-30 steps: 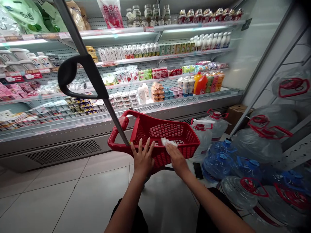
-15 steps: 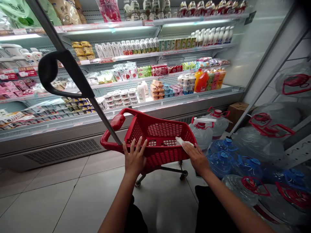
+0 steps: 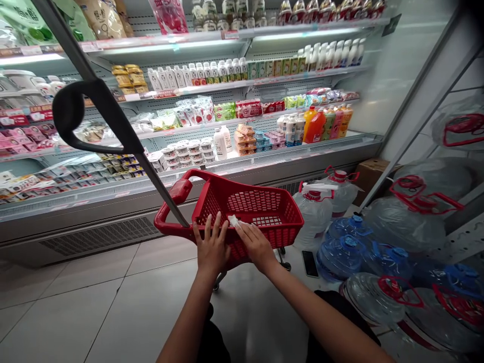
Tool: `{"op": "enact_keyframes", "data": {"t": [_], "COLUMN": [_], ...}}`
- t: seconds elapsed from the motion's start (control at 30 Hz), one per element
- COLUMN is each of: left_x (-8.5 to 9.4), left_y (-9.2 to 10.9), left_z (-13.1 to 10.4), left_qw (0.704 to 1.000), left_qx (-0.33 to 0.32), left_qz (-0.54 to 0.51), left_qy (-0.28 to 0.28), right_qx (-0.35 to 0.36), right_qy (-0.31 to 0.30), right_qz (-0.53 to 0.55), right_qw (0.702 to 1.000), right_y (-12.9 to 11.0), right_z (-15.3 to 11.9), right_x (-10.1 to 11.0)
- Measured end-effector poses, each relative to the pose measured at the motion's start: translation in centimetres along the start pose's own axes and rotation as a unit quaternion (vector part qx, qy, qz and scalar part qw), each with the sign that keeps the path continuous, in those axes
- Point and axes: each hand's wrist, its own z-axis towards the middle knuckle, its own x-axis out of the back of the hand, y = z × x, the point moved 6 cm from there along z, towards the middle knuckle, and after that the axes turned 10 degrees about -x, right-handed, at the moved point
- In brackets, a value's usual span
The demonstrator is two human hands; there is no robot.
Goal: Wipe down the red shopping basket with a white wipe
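A small red plastic shopping cart (image 3: 280, 234) stands on the tiled floor in front of me. My left hand (image 3: 212, 247) rests on the cart's near rim with its fingers spread and nothing in it. Beside it, on the same rim, my right hand (image 3: 257, 247) presses a crumpled white tissue (image 3: 233, 221) against the edge; part of the tissue is hidden under the fingers. From the cart's handle end a grey pole (image 3: 162, 189) with a black looped grip (image 3: 94, 116) rises to the upper left.
A refrigerated display (image 3: 242, 166) with several shelves of bottles and tubs runs behind the cart. Large water jugs (image 3: 344, 252) stand on the floor at the right. A phone (image 3: 310, 263) lies on the floor beside them.
My right hand has slid left along the rim with the tissue, from the far right end to close by my left hand. The left hand has stayed in place.
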Motion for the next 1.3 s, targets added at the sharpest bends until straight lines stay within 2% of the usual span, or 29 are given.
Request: {"op": "enact_keyframes", "data": {"t": [0.07, 0.27, 0.37, 0.47, 0.6, 0.67, 0.73, 0.77, 0.83, 0.97, 1.03, 1.1, 1.2, 1.3], "left_x": [0.0, 0.1, 0.0, -0.9, -3.2, -3.9, -4.3, -4.3, -4.2, -4.0, -4.0, -4.0, -4.1, -4.4], "left_y": [-0.4, -2.1, -2.1, 0.0, 5.6, 6.8, 6.9, 6.7, 5.9, 3.7, 2.7, 1.8, 1.3, 2.9], "left_z": [-0.2, -0.2, 0.1, 0.5, 0.8, 0.6, 0.4, 0.3, 0.1, 0.0, -0.1, -0.1, -0.1, -0.4], "left_qw": [1.0, 1.0, 0.999, 0.998, 0.996, 0.996, 0.995, 0.995, 0.993, 0.993, 0.993, 0.993, 0.997, 0.997], "left_qx": [0.003, 0.011, 0.037, 0.048, -0.039, -0.035, -0.032, -0.038, -0.054, -0.065, -0.071, -0.071, -0.031, -0.021], "left_qz": [-0.004, -0.018, -0.023, -0.04, -0.076, -0.081, -0.088, -0.093, -0.098, -0.087, -0.087, -0.088, -0.074, -0.069], "left_qy": [0.004, 0.014, 0.018, 0.015, -0.017, -0.02, -0.023, -0.025, -0.032, -0.033, -0.032, -0.032, -0.023, -0.021], "right_qx": [0.006, -0.026, -0.068, -0.109, -0.07, -0.035, -0.016, -0.011, -0.007, -0.013, -0.008, 0.002, 0.01, 0.054], "right_qy": [-0.002, 0.011, 0.026, 0.056, 0.031, 0.008, -0.005, -0.008, -0.013, -0.006, -0.011, -0.019, -0.017, -0.039], "right_qz": [-0.008, -0.057, -0.072, -0.08, -0.066, -0.052, -0.044, -0.043, -0.046, -0.055, -0.053, -0.048, -0.038, -0.002], "right_qw": [1.0, 0.998, 0.995, 0.989, 0.995, 0.998, 0.999, 0.999, 0.999, 0.998, 0.999, 0.999, 0.999, 0.998], "right_y": [2.2, 11.9, 14.3, 13.5, 7.6, 4.9, 3.8, 4.0, 5.6, 10.5, 11.6, 11.2, 8.7, 5.8], "right_z": [-0.9, -5.2, -6.6, -6.9, -5.2, -4.1, -3.6, -3.7, -4.5, -6.7, -7.4, -7.7, -7.8, -8.3], "right_x": [0.8, 4.8, 5.6, 5.2, 2.8, 1.7, 1.2, 1.3, 2.0, 4.6, 5.4, 5.5, 5.0, 4.6]}}
